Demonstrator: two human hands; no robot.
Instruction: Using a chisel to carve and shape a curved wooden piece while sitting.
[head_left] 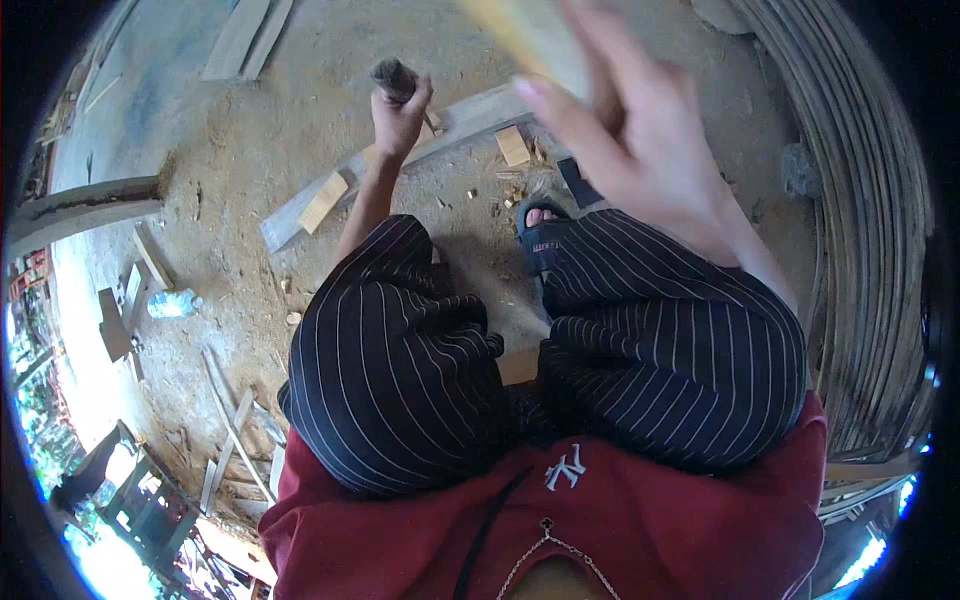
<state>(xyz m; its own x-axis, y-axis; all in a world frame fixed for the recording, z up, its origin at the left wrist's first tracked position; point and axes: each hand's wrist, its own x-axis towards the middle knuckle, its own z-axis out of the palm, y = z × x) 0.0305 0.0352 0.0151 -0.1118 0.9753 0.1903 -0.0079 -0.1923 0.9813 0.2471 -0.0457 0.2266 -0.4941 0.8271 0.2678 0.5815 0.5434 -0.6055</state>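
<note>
My left hand (396, 128) is closed around a chisel-like tool whose dark, battered butt end (393, 80) points up at me. The tool stands over a long pale plank (470, 115) on the ground, and its lower end is mostly hidden by my hand. Raised near the top of the view, my right hand (655, 135) grips a pale yellow wooden piece (545, 45), blurred and cut off by the frame edge. On or against the plank are small wood blocks (323, 203), and another block (513, 146) lies beside it.
Wood chips litter the dirt floor around my sandalled foot (543, 230). A stack of long thin strips (870, 220) runs along the right. At left are a curved timber (90, 210), a plastic bottle (173, 304) and scrap boards (114, 325). More planks (245, 40) lie far left.
</note>
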